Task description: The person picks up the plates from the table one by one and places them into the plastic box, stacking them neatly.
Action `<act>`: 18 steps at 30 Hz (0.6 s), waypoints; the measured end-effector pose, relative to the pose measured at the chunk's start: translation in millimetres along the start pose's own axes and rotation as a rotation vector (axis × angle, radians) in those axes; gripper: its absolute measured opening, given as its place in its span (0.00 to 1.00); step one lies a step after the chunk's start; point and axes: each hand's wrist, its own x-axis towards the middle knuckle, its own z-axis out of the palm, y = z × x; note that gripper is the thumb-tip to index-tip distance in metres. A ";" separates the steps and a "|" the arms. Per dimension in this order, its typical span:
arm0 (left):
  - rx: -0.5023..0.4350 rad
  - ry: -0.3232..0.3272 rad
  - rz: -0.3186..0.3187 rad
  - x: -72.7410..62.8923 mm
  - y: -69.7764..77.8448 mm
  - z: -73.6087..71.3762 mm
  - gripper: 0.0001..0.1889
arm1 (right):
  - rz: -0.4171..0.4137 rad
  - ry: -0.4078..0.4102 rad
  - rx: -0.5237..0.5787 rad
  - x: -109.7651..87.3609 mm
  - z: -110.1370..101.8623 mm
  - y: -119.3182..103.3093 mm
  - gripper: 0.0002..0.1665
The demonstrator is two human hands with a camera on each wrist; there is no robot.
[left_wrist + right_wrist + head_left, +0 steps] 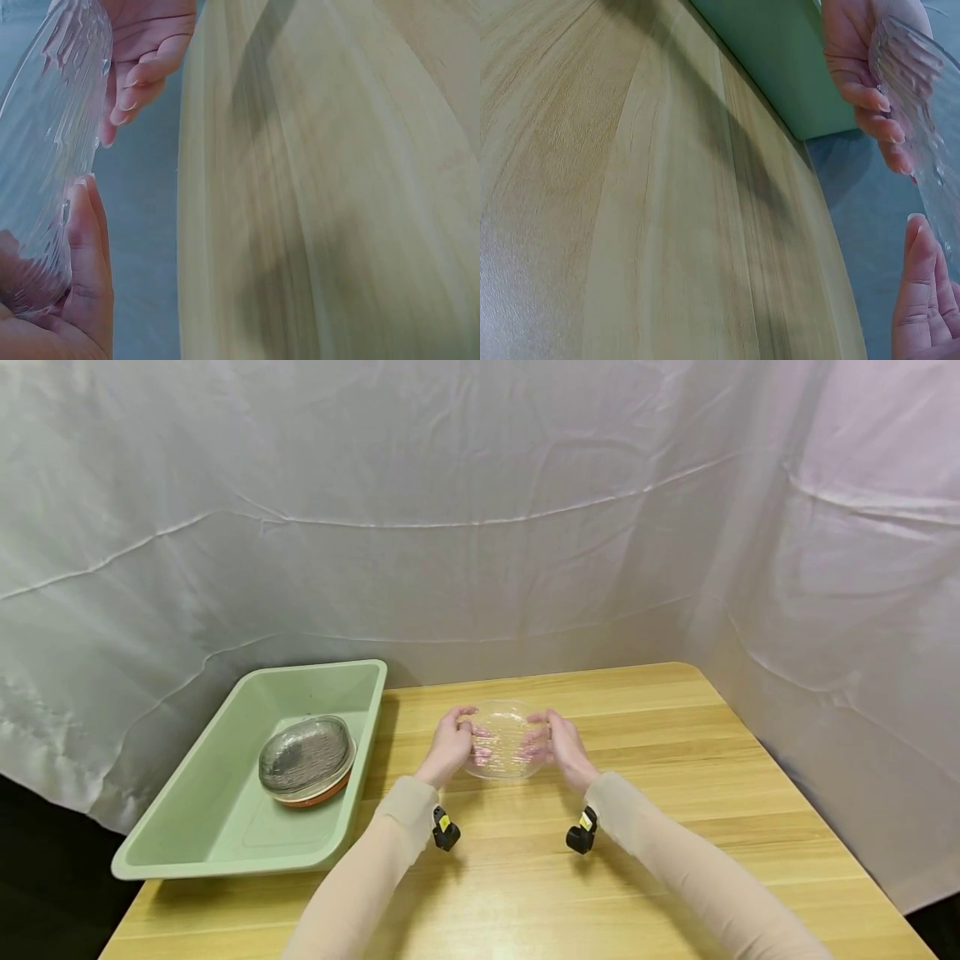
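A clear ridged glass plate (507,742) is held up over the table, tilted on edge. My left hand (448,745) grips its left side, with the thumb on the near face and the fingers showing through the glass behind. On the opposite side my right hand (567,752) holds the rim between thumb and fingers. In the left wrist view the glass plate (45,157) stands steeply, with fingers spread along its underside. The right wrist view shows the same plate (922,112) between both hands, partly cut off by the frame edge.
At the left a pale green plastic basin (225,866) overhangs the table's left edge. Inside it lies a stack of dishes, a dark ridged clear one (306,756) above a cream-rimmed, orange-brown one (324,793). Wooden tabletop (675,827) extends right; grey cloth (465,568) hangs behind.
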 end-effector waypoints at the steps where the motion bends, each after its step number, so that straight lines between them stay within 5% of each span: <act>1: -0.004 0.000 -0.001 0.3 0.9 -0.6 0.23 | 0.001 0.001 -0.003 0.1 -0.5 -0.3 0.32; 18: 0.054 -0.010 0.047 0.3 34.0 -18.3 0.23 | 0.069 0.033 0.103 2.9 -2.2 -6.5 0.28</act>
